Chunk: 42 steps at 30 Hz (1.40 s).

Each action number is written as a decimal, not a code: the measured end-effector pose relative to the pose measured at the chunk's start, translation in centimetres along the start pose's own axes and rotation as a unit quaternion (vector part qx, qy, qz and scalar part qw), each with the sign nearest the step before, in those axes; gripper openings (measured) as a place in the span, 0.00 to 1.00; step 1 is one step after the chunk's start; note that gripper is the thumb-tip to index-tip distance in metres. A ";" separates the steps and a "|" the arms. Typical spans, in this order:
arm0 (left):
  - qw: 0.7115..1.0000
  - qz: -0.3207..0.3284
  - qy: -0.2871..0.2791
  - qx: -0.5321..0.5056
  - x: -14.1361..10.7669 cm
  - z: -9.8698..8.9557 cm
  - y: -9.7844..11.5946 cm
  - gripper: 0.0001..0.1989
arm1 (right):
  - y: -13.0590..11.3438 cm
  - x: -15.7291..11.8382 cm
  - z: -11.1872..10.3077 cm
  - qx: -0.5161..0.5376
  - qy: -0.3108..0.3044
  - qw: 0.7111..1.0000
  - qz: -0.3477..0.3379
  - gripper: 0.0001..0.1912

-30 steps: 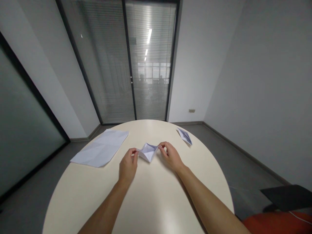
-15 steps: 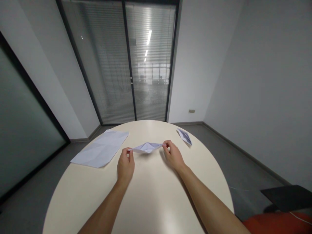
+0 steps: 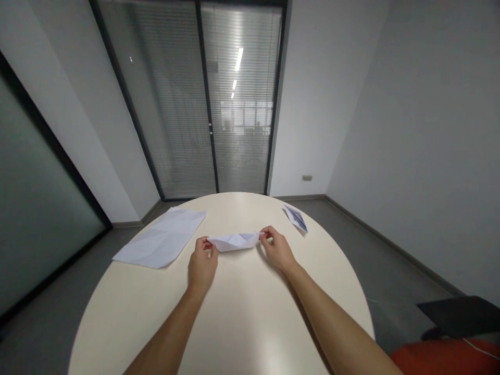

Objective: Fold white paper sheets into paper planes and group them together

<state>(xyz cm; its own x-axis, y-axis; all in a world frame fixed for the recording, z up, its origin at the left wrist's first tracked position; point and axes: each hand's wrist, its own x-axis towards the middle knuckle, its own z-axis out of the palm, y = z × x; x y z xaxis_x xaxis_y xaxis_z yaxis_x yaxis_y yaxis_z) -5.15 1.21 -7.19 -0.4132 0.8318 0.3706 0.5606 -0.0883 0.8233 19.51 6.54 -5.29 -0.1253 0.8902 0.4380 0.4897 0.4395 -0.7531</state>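
Note:
A folded white paper (image 3: 235, 242) is stretched between my two hands, just above the middle of the round table. My left hand (image 3: 203, 264) pinches its left end between thumb and fingers. At its right end, my right hand (image 3: 277, 249) has a pinch grip on the tip. The side of the paper toward me looks like a long, low band with a crease near its middle.
Creased white sheets (image 3: 162, 238) lie on the left of the cream round table (image 3: 230, 323). A small folded paper (image 3: 296, 219) rests near the back right edge. A red seat (image 3: 445, 358) and a black panel (image 3: 461, 316) stand at the lower right.
The held paper has gone from a pointed, diamond-like shape to a longer, flatter band facing me. My left fingers have shifted slightly; my right hand is nearly where it was.

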 end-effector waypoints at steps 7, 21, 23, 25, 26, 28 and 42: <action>0.969 0.221 -0.027 0.102 -0.9 -0.1 1.2 0.28 | -0.2 -0.3 0.2 -0.006 -0.050 0.999 -0.005 0.11; 0.950 0.226 -0.127 0.177 -1.2 0.0 1.1 0.16 | 0.1 -0.4 0.0 -0.132 -0.054 0.990 0.015 0.11; 0.947 0.229 -0.137 0.179 -1.2 0.1 1.1 0.16 | 0.0 -0.4 -0.1 -0.154 -0.041 0.987 -0.033 0.12; 0.946 0.228 -0.142 0.182 -1.2 0.2 1.1 0.17 | -0.4 -0.6 -0.1 -0.164 -0.044 0.982 -0.084 0.14; 0.946 0.227 -0.144 0.183 -1.2 0.2 1.1 0.17 | -0.7 -0.7 0.0 -0.165 -0.055 0.979 -0.109 0.16; 0.945 0.225 -0.147 0.188 -1.2 0.3 1.1 0.18 | -1.4 -1.0 0.2 -0.160 -0.100 0.969 -0.160 0.18; 0.921 0.220 -0.265 0.181 -1.1 1.1 0.3 0.23 | -2.9 -1.9 0.5 -0.157 -0.328 0.923 -0.128 0.30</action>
<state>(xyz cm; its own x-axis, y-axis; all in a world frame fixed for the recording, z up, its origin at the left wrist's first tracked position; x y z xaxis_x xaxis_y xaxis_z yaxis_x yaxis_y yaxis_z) -3.73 0.89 -7.85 0.2663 0.9180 0.2937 0.8318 -0.3729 0.4112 17.91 3.65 -4.18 -0.7167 0.6884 0.1117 0.5849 0.6805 -0.4414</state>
